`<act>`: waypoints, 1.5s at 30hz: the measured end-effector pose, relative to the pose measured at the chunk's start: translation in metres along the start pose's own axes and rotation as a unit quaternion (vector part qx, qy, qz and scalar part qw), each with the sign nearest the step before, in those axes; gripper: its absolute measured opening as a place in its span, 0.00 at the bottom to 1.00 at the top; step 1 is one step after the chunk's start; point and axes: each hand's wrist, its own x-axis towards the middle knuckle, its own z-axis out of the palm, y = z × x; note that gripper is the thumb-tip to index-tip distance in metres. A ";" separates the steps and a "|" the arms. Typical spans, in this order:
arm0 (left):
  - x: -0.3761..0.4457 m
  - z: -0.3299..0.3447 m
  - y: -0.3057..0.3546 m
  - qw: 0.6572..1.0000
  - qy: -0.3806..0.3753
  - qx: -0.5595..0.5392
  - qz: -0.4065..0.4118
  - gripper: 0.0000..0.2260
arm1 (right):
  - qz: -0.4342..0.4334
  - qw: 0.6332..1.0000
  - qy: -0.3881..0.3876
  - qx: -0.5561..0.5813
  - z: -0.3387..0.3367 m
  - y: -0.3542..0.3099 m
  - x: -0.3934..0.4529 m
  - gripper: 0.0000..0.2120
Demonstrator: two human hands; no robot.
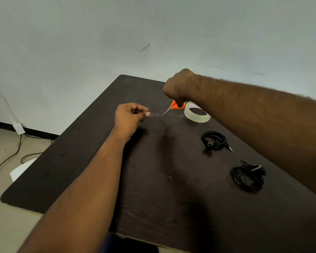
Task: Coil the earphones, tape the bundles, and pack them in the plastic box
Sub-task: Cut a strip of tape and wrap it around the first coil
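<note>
Dark surface [153,198], pale wall behind: left hand [130,116] pinches tape end, strip running right toward roll [196,114]; right hand [179,88] grips scissors [173,106] across it; two coiled earphones [214,141] lie nearer, right.

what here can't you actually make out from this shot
Head view only:
- Strip of clear tape between the left hand and the scissors: too faint and see-through to trace its edges.
- Scissor handles: hidden inside the right hand.
- Far side of the tape roll: covered by the right forearm.
- Plastic box: not in the frame.
- Whether the two earphone bundles are taped: too small and dark.
</note>
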 end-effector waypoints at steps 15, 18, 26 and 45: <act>-0.002 0.003 0.005 0.992 0.090 -0.083 -0.042 0.02 | 0.084 0.945 0.132 0.287 0.089 -0.025 -0.049 0.07; -0.011 0.015 0.020 0.965 0.076 -0.250 -0.020 0.03 | 0.053 0.931 0.096 0.349 0.099 -0.041 -0.047 0.10; -0.020 0.041 0.007 0.941 0.045 -0.317 -0.108 0.05 | 0.001 0.845 -0.003 0.535 0.090 -0.047 -0.042 0.18; -0.034 0.038 0.019 0.978 -0.176 -0.113 0.019 0.19 | 0.026 0.687 0.179 0.703 0.111 -0.002 -0.055 0.04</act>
